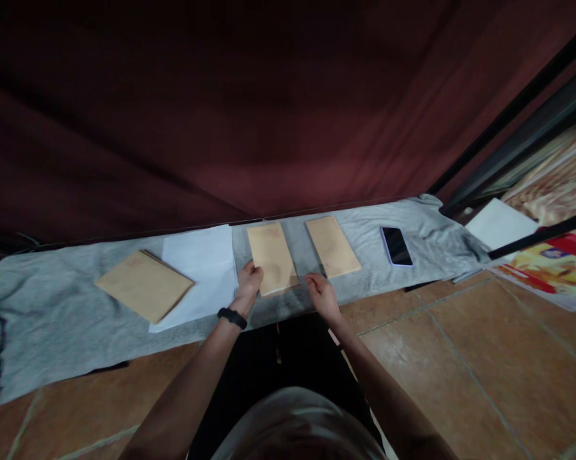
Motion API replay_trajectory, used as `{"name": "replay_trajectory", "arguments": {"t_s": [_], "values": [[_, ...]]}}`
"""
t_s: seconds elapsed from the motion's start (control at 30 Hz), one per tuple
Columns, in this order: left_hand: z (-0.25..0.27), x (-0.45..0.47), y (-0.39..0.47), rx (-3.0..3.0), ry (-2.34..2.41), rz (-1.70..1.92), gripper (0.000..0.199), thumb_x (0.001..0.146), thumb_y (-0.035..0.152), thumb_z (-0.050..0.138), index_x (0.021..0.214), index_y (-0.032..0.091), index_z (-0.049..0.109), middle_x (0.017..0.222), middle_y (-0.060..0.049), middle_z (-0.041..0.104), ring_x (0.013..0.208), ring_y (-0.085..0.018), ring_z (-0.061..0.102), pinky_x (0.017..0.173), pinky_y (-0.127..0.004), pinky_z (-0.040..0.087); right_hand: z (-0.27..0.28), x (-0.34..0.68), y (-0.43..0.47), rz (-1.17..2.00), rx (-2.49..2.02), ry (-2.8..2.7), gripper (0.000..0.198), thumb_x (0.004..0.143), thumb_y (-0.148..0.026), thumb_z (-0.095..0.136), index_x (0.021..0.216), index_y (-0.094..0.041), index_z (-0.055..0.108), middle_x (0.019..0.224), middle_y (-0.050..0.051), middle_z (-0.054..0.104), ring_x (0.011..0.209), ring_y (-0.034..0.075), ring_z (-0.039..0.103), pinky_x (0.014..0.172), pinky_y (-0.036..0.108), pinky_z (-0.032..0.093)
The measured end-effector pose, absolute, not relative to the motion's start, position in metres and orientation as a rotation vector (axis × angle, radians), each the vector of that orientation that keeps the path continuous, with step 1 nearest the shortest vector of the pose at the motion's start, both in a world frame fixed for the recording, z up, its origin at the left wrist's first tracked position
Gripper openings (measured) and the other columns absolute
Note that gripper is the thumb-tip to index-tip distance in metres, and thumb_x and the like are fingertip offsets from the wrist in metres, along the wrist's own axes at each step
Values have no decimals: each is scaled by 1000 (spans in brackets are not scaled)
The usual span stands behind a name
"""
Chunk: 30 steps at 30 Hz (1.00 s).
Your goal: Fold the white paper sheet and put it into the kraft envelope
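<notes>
A brown paper envelope (272, 255) lies on the grey cloth in front of me, with a thin white edge of paper showing at its near end. My left hand (249, 281), wearing a black wristband, grips its left edge between thumb and fingers. Close to the near right corner of that envelope is my right hand (321, 294), its fingers curled together; whether they pinch anything is hidden. Just beyond the right hand rests a second brown envelope (333, 246). To the left, a stack of brown envelopes (144, 284) partly covers white paper sheets (201, 265).
The grey cloth (67, 338) covers a long, narrow surface against a dark red curtain (268, 128). A phone (397, 246) lies on it at the right. A colourful printed box (556, 262) and a white flat piece (501, 223) are beyond the right end. Tiled floor (441, 370) shows below.
</notes>
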<state>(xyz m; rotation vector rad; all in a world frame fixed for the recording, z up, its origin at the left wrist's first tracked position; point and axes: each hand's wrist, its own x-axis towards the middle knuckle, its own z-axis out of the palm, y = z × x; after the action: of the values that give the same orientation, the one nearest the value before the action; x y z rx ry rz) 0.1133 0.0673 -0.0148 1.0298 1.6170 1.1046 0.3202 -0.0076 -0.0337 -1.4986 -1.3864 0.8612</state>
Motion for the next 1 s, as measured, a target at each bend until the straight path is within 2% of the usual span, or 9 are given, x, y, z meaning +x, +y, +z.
{"name": "replay_trajectory", "arguments": {"t_s": [0.1,0.27,0.37,0.5,0.6,0.77,0.87,1.0], "values": [[-18,111,72,1137,1717,1000,30,75,19,54,100,14,70,86,-7,75,82,-23,71,73,-33,56,-37,320,0,682,-1433,-1642,28,99,-27,45,111,-23,70,113,7,72,109,22,65,100,39,51],[-17,107,78,1304,1902,816,34,80,14,52,111,14,67,98,-12,75,97,-28,70,88,-38,53,-45,316,14,598,-1335,-1924,34,97,-16,45,121,-24,68,132,6,66,124,20,59,109,40,47],[-13,109,75,1373,1976,729,38,85,15,51,121,13,63,103,-15,74,100,-30,70,91,-41,51,-47,315,17,540,-1317,-2055,37,96,-15,48,128,-25,65,139,5,62,129,21,56,110,41,44],[-11,110,63,1556,2141,526,47,91,22,50,138,15,50,106,-17,72,96,-32,71,85,-43,53,-47,312,14,450,-1338,-2172,39,97,-18,51,133,-26,62,144,5,58,132,23,53,111,43,41],[-15,110,61,1914,2165,537,46,94,23,46,138,13,50,120,-20,66,110,-33,66,92,-45,52,-46,310,12,423,-1361,-2175,39,97,-19,52,133,-28,62,145,4,57,131,23,53,110,43,41],[-26,112,90,2446,1725,646,51,99,27,37,148,14,42,153,-15,46,145,-27,38,117,-45,35,-47,309,12,436,-1369,-2164,38,97,-19,52,133,-28,62,144,4,58,131,23,53,111,43,39],[-31,114,118,2540,1616,515,55,102,35,33,153,16,36,160,-10,38,150,-26,28,123,-47,25,-47,309,12,447,-1353,-2161,38,97,-19,52,133,-27,62,144,4,58,131,23,52,110,42,40],[-38,118,151,2609,1523,338,57,103,41,28,153,18,37,161,-7,37,152,-24,25,125,-47,19,-46,310,12,458,-1334,-2154,41,97,-19,52,136,-29,59,144,3,58,132,23,52,108,42,41]]}}
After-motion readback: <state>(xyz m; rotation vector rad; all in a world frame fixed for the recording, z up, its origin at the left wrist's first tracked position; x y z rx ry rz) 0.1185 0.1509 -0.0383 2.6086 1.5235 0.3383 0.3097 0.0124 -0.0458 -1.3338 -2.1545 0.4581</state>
